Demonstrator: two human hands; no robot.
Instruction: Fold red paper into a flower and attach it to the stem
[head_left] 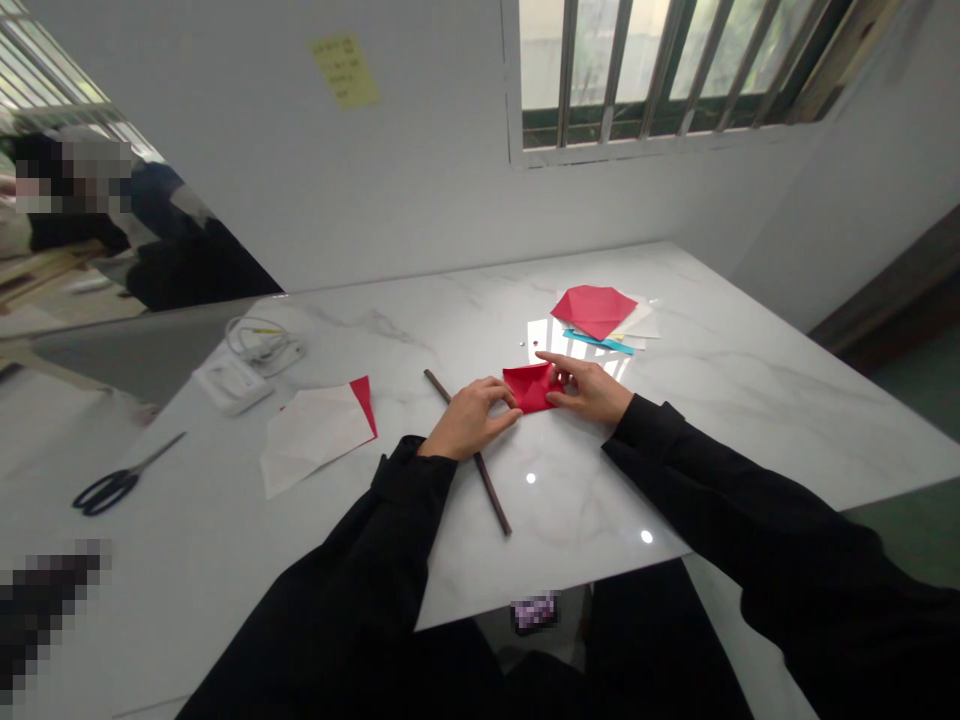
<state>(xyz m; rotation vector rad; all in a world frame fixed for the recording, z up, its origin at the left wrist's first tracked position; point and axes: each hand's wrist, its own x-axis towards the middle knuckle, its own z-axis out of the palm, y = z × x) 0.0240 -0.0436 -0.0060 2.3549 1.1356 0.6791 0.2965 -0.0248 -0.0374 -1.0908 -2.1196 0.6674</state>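
A small folded piece of red paper (534,388) lies on the marble-patterned table between my hands. My left hand (480,412) grips its left edge, fingers curled and thumb at the near corner. At the right edge, my right hand (589,388) pinches the paper with thumb and curled fingers, while its index finger stretches out above the far edge. Creases run across the paper's face. Under my left wrist passes a thin dark brown stick (491,492), lying slantwise on the table.
White and red paper sheets (319,435) lie to the left, with black-handled scissors (124,485) beyond them. A white power strip with a cable (232,385) sits behind. Red, white and blue papers (596,312) are piled at the back right. Another person (142,215) appears at far left.
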